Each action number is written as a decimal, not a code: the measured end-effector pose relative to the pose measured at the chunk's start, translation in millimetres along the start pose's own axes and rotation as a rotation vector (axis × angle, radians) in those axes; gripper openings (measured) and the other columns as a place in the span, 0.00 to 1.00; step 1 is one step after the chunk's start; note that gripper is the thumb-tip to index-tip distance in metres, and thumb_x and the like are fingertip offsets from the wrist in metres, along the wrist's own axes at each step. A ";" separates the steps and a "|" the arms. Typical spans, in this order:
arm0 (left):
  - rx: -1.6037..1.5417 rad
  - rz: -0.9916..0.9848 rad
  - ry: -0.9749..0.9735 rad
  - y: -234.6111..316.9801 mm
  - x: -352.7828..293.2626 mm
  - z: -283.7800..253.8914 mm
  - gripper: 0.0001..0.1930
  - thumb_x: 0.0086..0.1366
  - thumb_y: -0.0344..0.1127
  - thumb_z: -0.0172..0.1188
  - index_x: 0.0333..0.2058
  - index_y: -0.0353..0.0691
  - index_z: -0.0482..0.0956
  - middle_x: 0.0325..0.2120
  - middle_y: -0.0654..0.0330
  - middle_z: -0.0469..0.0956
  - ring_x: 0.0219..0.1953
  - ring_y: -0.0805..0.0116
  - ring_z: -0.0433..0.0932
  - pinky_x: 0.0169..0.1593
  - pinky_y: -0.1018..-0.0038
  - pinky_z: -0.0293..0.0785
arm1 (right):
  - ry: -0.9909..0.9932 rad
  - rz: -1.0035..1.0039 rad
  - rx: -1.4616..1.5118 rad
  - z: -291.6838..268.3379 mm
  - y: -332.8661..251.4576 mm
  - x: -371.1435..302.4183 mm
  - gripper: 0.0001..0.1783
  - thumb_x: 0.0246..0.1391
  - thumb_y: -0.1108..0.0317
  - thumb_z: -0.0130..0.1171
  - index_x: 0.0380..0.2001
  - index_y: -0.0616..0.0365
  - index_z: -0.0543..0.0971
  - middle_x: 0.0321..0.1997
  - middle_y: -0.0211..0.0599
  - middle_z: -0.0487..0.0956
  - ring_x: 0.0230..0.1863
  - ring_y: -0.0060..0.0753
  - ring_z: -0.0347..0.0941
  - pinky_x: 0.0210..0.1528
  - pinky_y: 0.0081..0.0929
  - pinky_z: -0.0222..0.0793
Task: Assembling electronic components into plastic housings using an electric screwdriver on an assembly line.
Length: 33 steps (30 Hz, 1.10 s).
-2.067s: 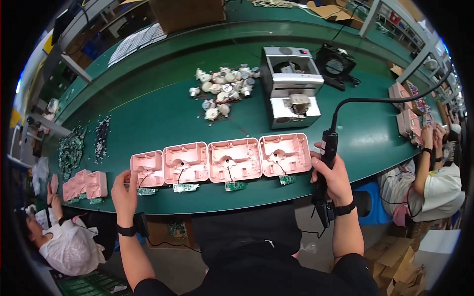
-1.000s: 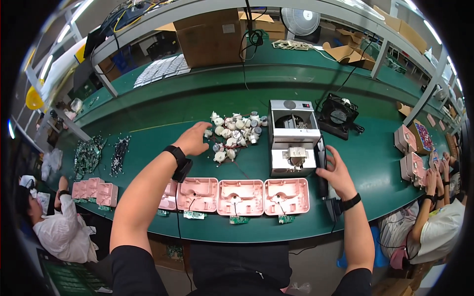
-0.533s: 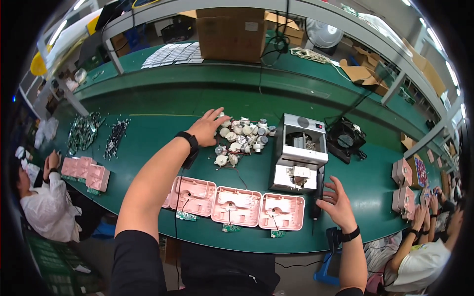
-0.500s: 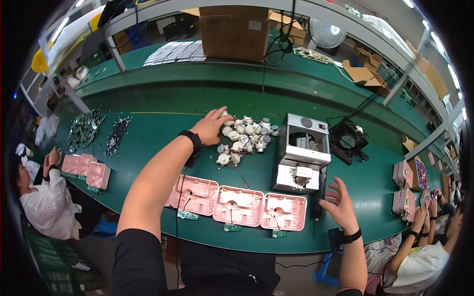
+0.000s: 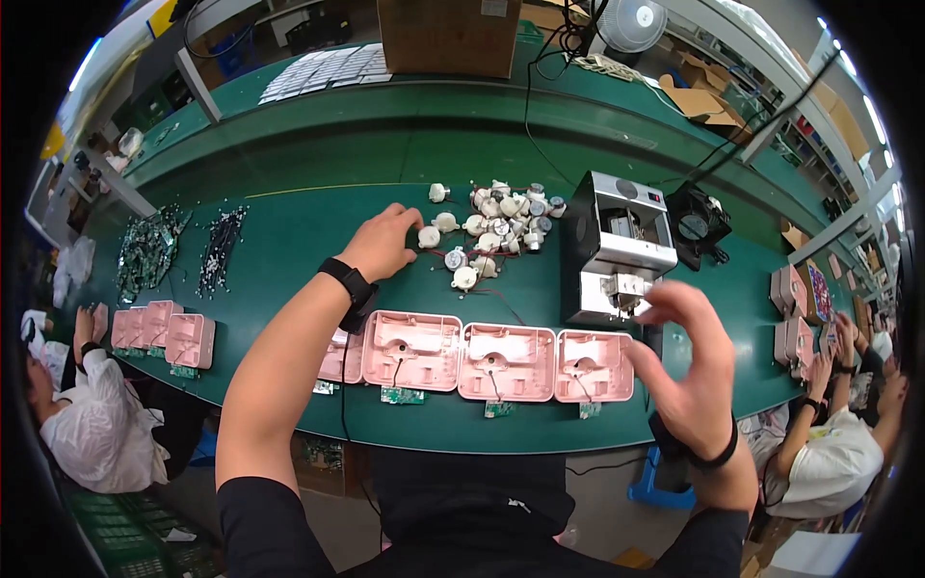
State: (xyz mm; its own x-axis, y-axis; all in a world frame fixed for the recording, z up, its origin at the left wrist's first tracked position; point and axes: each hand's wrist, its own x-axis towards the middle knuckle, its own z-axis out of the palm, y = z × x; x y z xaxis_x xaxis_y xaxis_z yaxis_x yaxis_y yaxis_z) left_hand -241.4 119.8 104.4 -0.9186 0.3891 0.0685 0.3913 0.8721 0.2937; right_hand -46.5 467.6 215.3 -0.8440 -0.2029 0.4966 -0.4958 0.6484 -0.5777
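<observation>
My left hand (image 5: 383, 243) reaches over the green bench, fingers apart, beside a small white round motor-like part (image 5: 428, 237). Whether the fingertips touch it I cannot tell. More such white and grey parts with thin wires lie in a loose pile (image 5: 503, 217) to its right. My right hand (image 5: 692, 380) is raised with thumb and fingers curved apart and nothing between them. It hovers by the last pink plastic housing (image 5: 595, 368) and a silver-black machine (image 5: 621, 246). A row of open pink housings (image 5: 412, 352) lies nearer me, green circuit boards (image 5: 403, 395) hanging from their wires.
A black fan-like device (image 5: 698, 223) stands right of the machine. Dark green pieces (image 5: 152, 252) and small black parts (image 5: 222, 252) lie at left. Co-workers sit at both sides with pink housings (image 5: 190, 339). A cardboard box (image 5: 448, 37) stands at the back.
The view has shifted. My left hand has drawn back left from the pile, whose parts lie more spread out. My right hand has moved up toward the machine's front and the last housing.
</observation>
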 end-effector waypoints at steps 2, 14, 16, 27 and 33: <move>0.012 -0.035 -0.011 -10.8 -12.1 -3.1 0.19 0.53 0.24 0.62 0.46 0.41 0.75 0.47 0.54 0.75 0.50 0.50 0.77 0.54 0.61 0.74 | -0.038 -0.125 -0.016 23.0 -17.1 31.7 0.21 0.48 0.77 0.67 0.47 0.65 0.76 0.40 0.39 0.79 0.38 0.31 0.78 0.45 0.28 0.73; -1.547 -0.291 0.409 12.7 -102.7 -65.9 0.16 0.71 0.29 0.54 0.54 0.32 0.69 0.44 0.53 0.77 0.49 0.63 0.78 0.50 0.71 0.79 | -0.453 -0.025 -0.573 225.6 33.0 221.6 0.40 0.49 0.40 0.66 0.56 0.58 0.73 0.48 0.52 0.81 0.52 0.55 0.77 0.54 0.44 0.74; -1.718 -0.274 0.491 19.7 -128.1 -61.8 0.14 0.73 0.30 0.51 0.54 0.30 0.69 0.44 0.53 0.77 0.48 0.63 0.78 0.51 0.71 0.79 | -0.581 0.132 -0.583 249.8 44.6 233.2 0.49 0.43 0.31 0.66 0.58 0.58 0.72 0.52 0.53 0.79 0.55 0.54 0.76 0.57 0.43 0.73; -2.288 -0.442 0.292 64.0 -242.6 -20.1 0.07 0.74 0.35 0.50 0.44 0.38 0.72 0.34 0.61 0.71 0.30 0.73 0.66 0.29 0.80 0.62 | -0.888 0.060 -0.496 284.1 42.6 227.1 0.40 0.40 0.48 0.77 0.52 0.61 0.75 0.47 0.53 0.80 0.38 0.50 0.83 0.41 0.35 0.82; -2.241 -0.420 0.146 78.0 -282.9 -8.3 0.08 0.74 0.35 0.49 0.42 0.37 0.72 0.33 0.60 0.72 0.30 0.73 0.67 0.29 0.79 0.62 | -0.909 0.408 -0.087 250.2 31.4 259.7 0.35 0.45 0.54 0.72 0.54 0.61 0.74 0.46 0.53 0.81 0.44 0.49 0.81 0.43 0.39 0.80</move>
State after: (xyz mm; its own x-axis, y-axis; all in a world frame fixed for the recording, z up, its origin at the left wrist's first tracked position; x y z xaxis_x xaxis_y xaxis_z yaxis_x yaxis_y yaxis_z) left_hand 48.5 75.3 115.9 -0.9425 0.2271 -0.2452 -0.3271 -0.7771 0.5376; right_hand -332.5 251.7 164.0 -0.8004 -0.4136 -0.4339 -0.1475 0.8374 -0.5263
